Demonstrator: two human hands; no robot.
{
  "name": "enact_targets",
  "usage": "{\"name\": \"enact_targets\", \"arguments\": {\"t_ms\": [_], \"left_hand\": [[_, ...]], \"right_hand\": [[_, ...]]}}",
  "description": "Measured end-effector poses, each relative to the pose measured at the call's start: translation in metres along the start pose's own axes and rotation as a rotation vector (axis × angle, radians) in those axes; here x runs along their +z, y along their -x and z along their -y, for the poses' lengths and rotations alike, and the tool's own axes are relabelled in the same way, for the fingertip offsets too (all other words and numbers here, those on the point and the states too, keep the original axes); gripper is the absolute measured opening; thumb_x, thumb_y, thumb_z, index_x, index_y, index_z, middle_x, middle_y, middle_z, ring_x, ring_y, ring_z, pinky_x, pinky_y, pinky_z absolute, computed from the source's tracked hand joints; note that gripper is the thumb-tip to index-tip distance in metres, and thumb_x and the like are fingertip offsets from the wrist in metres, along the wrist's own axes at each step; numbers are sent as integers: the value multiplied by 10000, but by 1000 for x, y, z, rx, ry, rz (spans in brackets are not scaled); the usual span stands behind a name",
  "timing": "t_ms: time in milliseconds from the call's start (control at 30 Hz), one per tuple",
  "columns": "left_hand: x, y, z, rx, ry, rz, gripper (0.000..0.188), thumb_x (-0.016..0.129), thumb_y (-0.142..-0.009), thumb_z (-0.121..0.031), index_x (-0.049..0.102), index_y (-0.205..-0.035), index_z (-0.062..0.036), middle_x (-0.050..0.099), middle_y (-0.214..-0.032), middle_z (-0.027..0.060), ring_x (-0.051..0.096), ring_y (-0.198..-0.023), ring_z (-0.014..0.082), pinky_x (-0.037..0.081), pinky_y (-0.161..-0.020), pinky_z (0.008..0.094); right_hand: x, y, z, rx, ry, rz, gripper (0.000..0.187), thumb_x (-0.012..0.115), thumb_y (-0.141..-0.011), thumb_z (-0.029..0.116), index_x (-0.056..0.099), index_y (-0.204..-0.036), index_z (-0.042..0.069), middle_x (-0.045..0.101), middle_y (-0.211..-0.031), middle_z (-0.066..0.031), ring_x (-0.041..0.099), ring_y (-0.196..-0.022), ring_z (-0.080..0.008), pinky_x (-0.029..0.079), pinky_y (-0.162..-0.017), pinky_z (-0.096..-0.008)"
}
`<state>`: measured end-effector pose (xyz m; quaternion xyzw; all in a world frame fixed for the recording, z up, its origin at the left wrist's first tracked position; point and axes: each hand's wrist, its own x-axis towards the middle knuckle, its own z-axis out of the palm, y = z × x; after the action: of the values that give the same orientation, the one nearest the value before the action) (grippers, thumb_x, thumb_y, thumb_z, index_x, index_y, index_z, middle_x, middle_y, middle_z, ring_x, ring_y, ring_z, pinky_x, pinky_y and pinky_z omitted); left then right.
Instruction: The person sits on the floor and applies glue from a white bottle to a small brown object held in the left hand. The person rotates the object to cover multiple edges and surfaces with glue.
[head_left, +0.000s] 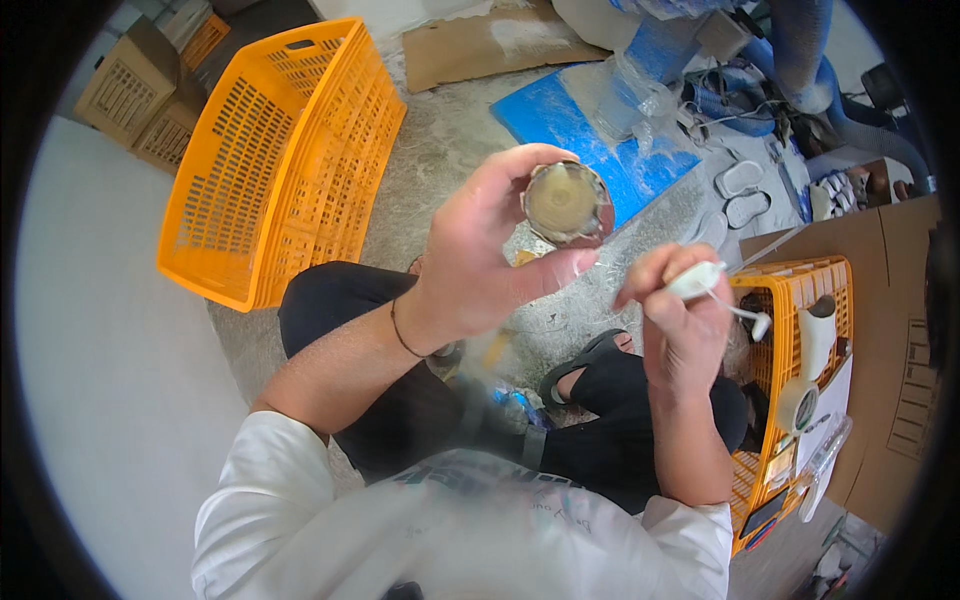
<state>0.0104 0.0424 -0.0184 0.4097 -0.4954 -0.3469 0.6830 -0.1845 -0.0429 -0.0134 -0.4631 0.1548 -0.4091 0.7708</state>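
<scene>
In my left hand (480, 250) is a round piece (565, 203) with a flat olive-brown face and a pale, uneven rim. My thumb and fingers grip it by its edge, and its face is turned up towards me. Its depth is hard to judge. To the right and slightly lower, my right hand (683, 305) has its fingers curled round a small whitish rounded thing (696, 281). From that a thin white stem or cord runs to a small white knob (761, 325). What kind of thing it is I cannot make out. The two hands are apart.
Tall stacked orange plastic crates (280, 170) stand at the left. At the right, another orange crate (745, 490) bears a tape roll (797, 405) and a dark phone (764, 513). A blue board (540, 110), white sandals (742, 190) and brown cardboard (450, 55) lie on the dusty floor.
</scene>
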Motion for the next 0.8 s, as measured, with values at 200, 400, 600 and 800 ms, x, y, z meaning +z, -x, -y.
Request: {"name": "enact_targets", "arguments": {"t_ms": [200, 400, 600, 800], "left_hand": [[-14, 4, -7, -21, -270, 134, 665, 824, -806, -9, 503, -1386, 37, 563, -1379, 154, 567, -1264, 195, 478, -1073, 335], [-19, 5, -2, 40, -303, 170, 637, 815, -809, -13, 548, -1388, 5, 574, -1378, 144, 566, -1283, 221, 466, -1077, 342], [-19, 2, -1, 200, -504, 185, 609, 816, -790, -61, 592, -1353, -5, 638, -1346, 147, 614, -1247, 276, 499, -1040, 363], [-8, 1, -2, 277, -575, 120, 627, 810, -696, 60, 631, -1288, -37, 659, -1244, 143, 690, -1022, 273, 584, -852, 324]], "right_hand": [[-14, 14, 14, -46, 453, 23, 404, 869, -821, 152, 582, -1071, 17, 654, -871, -68, 616, -723, -132, 495, -661, -257], [-6, 18, 26, -263, 983, 192, 346, 731, -936, 154, 589, -1187, -38, 673, -944, -128, 645, -834, -197, 507, -782, -302], [0, 10, 34, -479, 1189, 286, 360, 791, -806, -20, 685, -1150, -22, 724, -1004, -188, 709, -863, -307, 558, -762, -330], [3, 10, 31, -533, 1172, 241, 392, 805, -766, -63, 699, -1139, -10, 726, -986, -195, 710, -840, -315, 567, -754, -344]]}}
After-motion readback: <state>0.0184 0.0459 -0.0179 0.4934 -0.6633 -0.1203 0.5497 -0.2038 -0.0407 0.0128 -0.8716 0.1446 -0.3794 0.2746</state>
